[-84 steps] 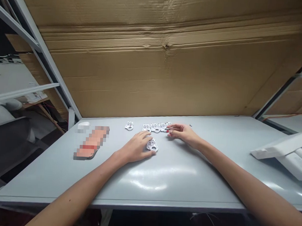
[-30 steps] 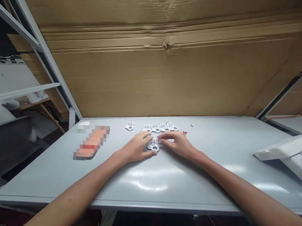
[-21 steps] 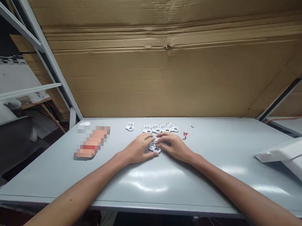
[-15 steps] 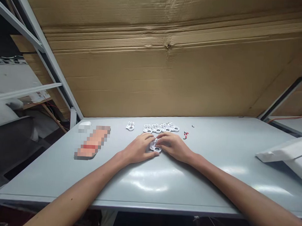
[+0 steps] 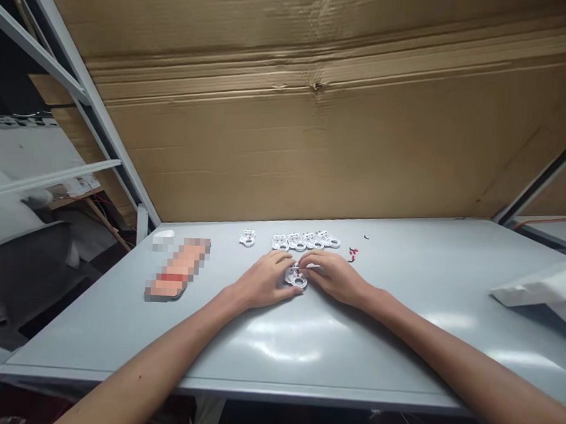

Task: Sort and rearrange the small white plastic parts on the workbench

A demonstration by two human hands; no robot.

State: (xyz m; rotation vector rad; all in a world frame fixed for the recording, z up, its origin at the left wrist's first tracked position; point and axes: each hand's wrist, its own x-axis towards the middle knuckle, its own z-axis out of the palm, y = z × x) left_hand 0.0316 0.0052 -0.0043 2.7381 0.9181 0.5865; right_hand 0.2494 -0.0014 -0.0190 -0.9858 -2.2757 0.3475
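A small white plastic part with a ring-shaped hole (image 5: 299, 279) lies on the table between my hands. My left hand (image 5: 267, 281) grips it from the left, thumb along the near edge and fingers at the far edge. Over its upper right side, my right hand (image 5: 333, 276) has its thumb and fingertips drawn together in a pinch. What is between those fingertips, if anything, is too small to make out. A red spot shows on the part just beside them.
Several similar white parts (image 5: 313, 241) stand in a row behind my hands, and another white part (image 5: 247, 237) lies farther left. Small red and black pieces (image 5: 353, 254) are scattered to the right. A blurred orange slab (image 5: 180, 270) lies left; white wrapping (image 5: 533, 288) sits right. Cardboard (image 5: 313, 157) backs the table.
My right fingertips have drawn back slightly from the middle of the white part, so more of it and its red spot show. My left hand keeps its grip. The view has shifted slightly.
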